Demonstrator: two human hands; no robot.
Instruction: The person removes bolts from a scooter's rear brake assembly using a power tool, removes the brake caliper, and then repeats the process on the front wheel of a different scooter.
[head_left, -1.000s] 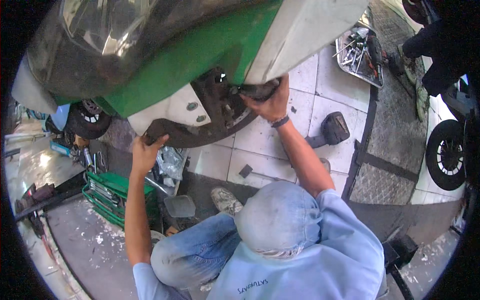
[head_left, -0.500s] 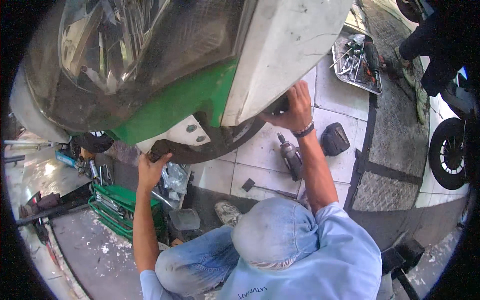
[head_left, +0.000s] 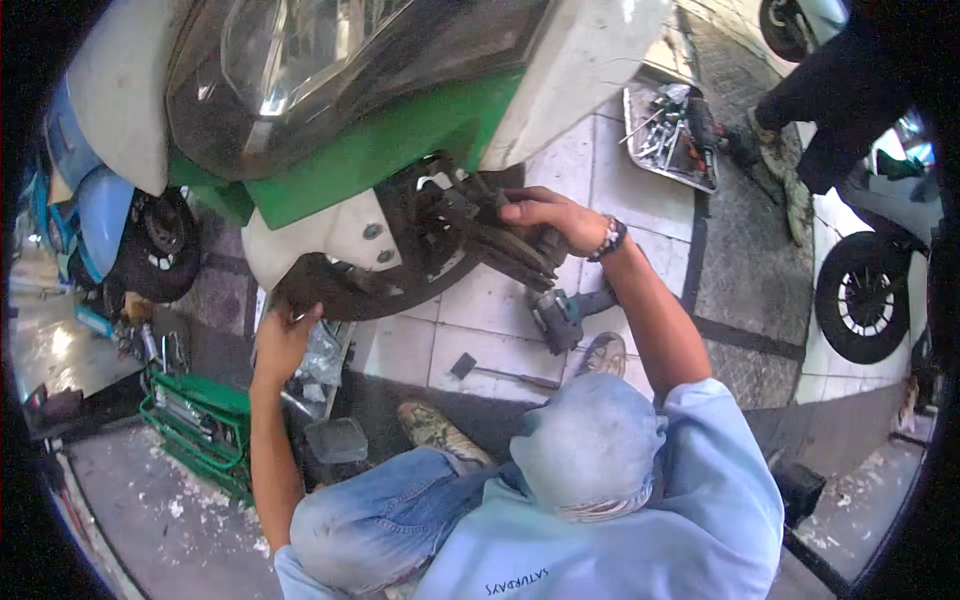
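In front of me stands a scooter with a green panel [head_left: 390, 160], a white front fender [head_left: 320, 230] and a dark front tyre [head_left: 370, 305]. My left hand [head_left: 285, 340] is closed round the tyre's front edge under the fender, thumb upward; its fingertips are partly hidden. My right hand [head_left: 555, 215] is closed round a dark, dirty part [head_left: 500, 225] beside the wheel, near the fork; I cannot tell its exact kind. Below that hand a cordless impact wrench [head_left: 560, 325] lies on the tiles. A hammer [head_left: 505, 375] lies nearer my knees.
A metal tray [head_left: 645, 170] of tools sits at the right, near a person's dark trousers [head_left: 825, 100]. A green toolbox [head_left: 205, 425] and a clear plastic container [head_left: 338, 440] stand at the left. Other wheels [head_left: 863, 300] rise at both sides.
The wheel and fender have turned, bringing dark parts beside the fork into view. My right hand has come from behind the white panel toward me; my left stays at the tyre. The view has shifted.
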